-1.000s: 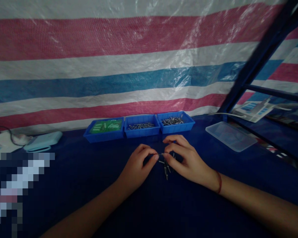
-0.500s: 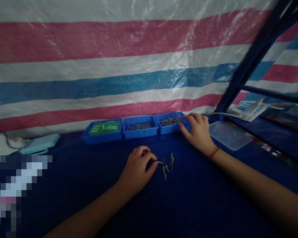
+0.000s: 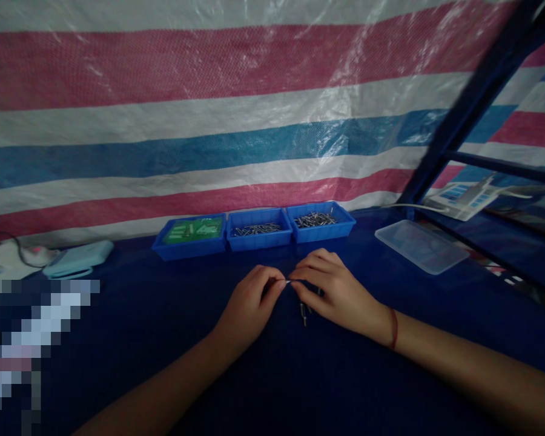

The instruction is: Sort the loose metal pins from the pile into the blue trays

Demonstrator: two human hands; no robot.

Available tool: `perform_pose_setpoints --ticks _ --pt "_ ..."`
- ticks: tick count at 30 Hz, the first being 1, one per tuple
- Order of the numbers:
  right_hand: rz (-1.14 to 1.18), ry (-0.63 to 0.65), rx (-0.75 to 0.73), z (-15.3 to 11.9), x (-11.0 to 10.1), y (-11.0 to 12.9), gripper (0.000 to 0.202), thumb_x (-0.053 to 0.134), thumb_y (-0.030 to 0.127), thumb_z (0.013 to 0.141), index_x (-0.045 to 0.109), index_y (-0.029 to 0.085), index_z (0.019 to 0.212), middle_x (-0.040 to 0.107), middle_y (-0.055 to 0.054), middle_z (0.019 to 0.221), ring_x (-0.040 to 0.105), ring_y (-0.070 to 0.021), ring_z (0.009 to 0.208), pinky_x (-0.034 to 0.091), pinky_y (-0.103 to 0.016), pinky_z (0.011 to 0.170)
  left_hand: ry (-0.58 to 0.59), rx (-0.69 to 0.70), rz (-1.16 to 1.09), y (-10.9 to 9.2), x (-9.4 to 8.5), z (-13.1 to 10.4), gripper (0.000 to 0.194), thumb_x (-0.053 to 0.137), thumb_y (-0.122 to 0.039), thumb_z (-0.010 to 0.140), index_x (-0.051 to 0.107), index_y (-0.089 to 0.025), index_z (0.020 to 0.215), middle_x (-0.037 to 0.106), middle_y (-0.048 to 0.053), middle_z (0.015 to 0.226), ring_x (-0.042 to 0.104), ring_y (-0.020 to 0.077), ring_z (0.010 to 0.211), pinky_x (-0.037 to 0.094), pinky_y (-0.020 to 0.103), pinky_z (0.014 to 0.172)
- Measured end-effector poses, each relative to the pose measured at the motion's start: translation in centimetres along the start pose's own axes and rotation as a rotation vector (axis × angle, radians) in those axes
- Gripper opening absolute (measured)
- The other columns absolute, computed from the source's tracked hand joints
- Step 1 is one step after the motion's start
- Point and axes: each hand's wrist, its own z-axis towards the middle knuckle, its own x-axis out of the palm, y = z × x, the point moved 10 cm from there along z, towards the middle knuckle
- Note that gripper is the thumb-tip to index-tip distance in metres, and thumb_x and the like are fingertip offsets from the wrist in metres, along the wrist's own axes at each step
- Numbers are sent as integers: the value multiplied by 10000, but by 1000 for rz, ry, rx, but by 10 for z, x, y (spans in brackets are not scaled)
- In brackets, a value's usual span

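Observation:
My left hand (image 3: 252,303) is closed, thumb and forefinger pinching a thin silvery metal pin (image 3: 287,281). Against the pin's other end come the fingertips of my right hand (image 3: 329,287), also drawn into a pinch; whatever sits inside them is too small and covered to name. Below the right hand lie several slim metal pins (image 3: 303,313) on the dark blue table, partly hidden by its fingers. Beyond the hands, the right blue tray (image 3: 331,232) and the middle blue tray (image 3: 260,243) contain many small metal pieces.
A left blue tray (image 3: 191,250) holds green-and-clear packets. A translucent plastic lid (image 3: 420,245) lies at the right, beside a dark metal frame (image 3: 454,115). At the left are a light blue case (image 3: 79,259) and a cable. Striped sheeting (image 3: 209,145) hangs behind.
My right hand has left the right tray and come back toward me to meet the left hand, its fingers now pinched. The left hand keeps the pin, raised slightly.

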Motion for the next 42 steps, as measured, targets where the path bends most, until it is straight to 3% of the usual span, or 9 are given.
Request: perform_pose_setpoints --ticks 10,20,42 --pt "96 35 4 -1 6 2 151 506 230 874 649 184 889 655 -36 884 541 -176 877 384 -342 785 -96 -67 -180 8 -10 0 125 580 -243 810 561 -208 928 644 0 853 605 150 777 461 277 696" --pt "169 -21 41 -1 2 -1 134 518 242 871 643 195 886 657 -35 866 567 -169 837 398 -343 765 -63 -80 -216 4 -11 2 84 555 -266 824 588 -190 814 619 -6 776 571 131 695 443 248 629" --pt "226 -62 107 0 -1 -6 62 541 198 837 602 196 828 643 -25 809 561 -178 798 409 -348 740 -58 -46 -207 2 -10 1 66 554 -225 832 609 -189 826 609 -3 775 574 132 705 435 255 632"
